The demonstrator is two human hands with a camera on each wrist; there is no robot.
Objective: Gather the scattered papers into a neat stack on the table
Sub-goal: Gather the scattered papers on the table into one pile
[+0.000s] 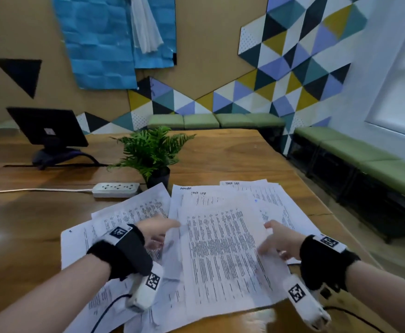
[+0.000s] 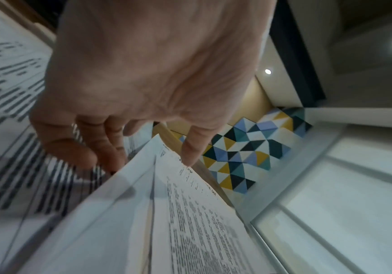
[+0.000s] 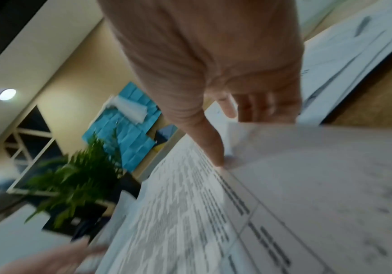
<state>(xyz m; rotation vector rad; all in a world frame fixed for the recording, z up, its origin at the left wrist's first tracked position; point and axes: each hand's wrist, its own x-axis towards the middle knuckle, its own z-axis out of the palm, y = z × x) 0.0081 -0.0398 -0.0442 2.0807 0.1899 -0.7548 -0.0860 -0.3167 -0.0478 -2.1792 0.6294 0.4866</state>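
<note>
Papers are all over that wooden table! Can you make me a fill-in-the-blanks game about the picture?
1. The scattered white printed papers lie on a brown ____ table.
2. The left hand and the right hand hold the ____ sheet by its side edges.
3. The green fern in a black pot stands just ____ the papers.
4. The white power strip has a ____ cord.

Missing words: wooden; top; behind; white

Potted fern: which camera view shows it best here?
The head view. There the potted fern stands whole and sharp on the wooden table, just beyond the scattered papers. The right wrist view catches it too, but tilted and blurred, behind the right hand. The left wrist view does not show it.
</note>
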